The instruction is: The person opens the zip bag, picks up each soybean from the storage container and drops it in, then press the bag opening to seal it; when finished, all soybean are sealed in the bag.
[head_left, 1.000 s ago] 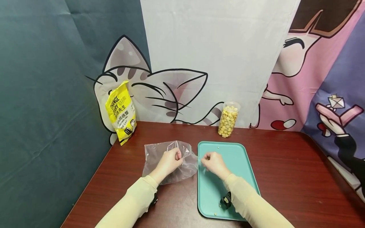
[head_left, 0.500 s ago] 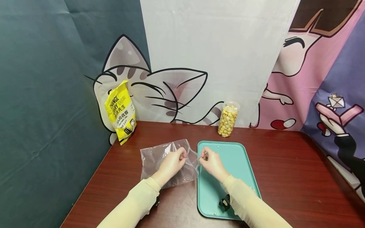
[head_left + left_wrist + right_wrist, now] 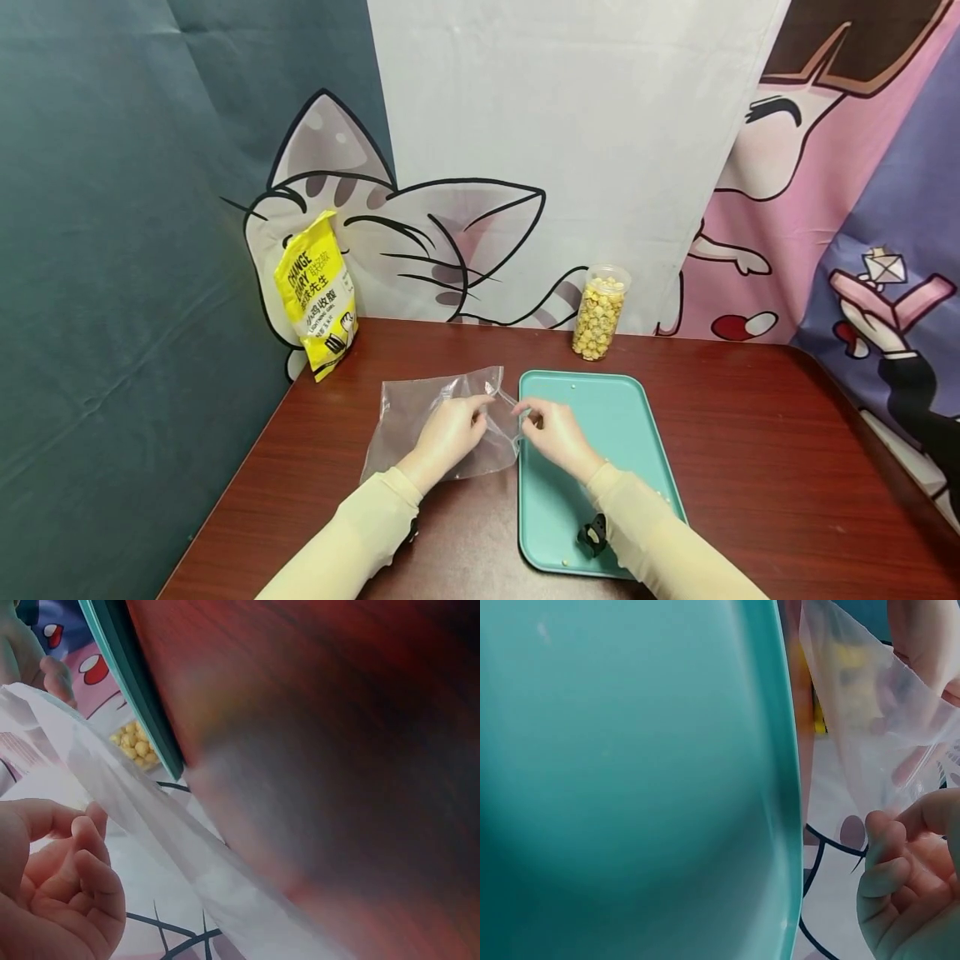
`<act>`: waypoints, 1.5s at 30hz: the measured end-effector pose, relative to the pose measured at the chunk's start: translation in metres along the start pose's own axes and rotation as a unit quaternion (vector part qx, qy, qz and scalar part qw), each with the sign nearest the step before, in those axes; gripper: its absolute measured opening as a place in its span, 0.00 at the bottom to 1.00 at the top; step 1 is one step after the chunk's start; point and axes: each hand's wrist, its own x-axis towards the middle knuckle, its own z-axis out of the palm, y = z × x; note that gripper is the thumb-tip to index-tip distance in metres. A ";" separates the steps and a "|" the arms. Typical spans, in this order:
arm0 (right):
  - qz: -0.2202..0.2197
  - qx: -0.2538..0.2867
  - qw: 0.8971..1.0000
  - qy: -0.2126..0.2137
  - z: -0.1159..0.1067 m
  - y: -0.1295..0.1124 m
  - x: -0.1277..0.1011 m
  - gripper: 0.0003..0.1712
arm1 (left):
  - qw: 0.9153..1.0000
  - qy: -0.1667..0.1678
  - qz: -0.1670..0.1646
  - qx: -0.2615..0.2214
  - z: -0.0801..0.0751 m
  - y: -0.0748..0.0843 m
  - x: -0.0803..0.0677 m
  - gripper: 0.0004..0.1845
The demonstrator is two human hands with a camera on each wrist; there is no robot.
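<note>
A clear plastic bag (image 3: 420,408) is stretched between my two hands, over the table just left of the teal tray (image 3: 592,467). My left hand (image 3: 450,429) pinches the bag's film near its right end, thumb and fingertips together; in the left wrist view the same hand (image 3: 64,881) has its other fingers curled. Over the tray's left edge, my right hand (image 3: 558,429) pinches the bag's open edge. The right wrist view shows that hand (image 3: 915,877) with thumb against forefinger at a corner of the film. No contents are visible inside the bag.
A clear tub of popcorn (image 3: 598,321) stands behind the tray, against the backdrop. At the back left leans a yellow printed snack bag (image 3: 318,300). Small crumbs lie on the tray. Printed cloth (image 3: 562,125) closes off the table's rear.
The bag's film has shifted and spread under the hands, its far corner moving right. My left hand has moved slightly right, and the fingertips of both hands have straightened a little.
</note>
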 end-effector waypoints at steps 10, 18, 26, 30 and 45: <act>0.030 0.002 0.999 -0.011 -0.004 0.006 -0.002 0.13 | 0.999 -0.009 -0.049 -0.004 -0.004 -0.002 -0.002 0.15; 0.031 -0.009 0.999 -0.011 -0.009 0.013 -0.004 0.12 | 0.998 -0.013 -0.064 -0.018 -0.007 -0.007 -0.002 0.17; 0.059 -0.013 0.998 -0.017 -0.017 0.021 -0.008 0.13 | 0.997 -0.002 -0.075 -0.027 -0.010 -0.013 -0.004 0.18; 0.058 -0.018 0.998 -0.017 -0.018 0.021 -0.010 0.12 | 0.997 -0.006 -0.068 -0.030 -0.008 -0.011 -0.005 0.17; 0.001 -0.014 0.999 -0.030 -0.015 0.017 -0.011 0.06 | 0.986 0.069 -0.116 -0.095 -0.007 -0.003 -0.006 0.16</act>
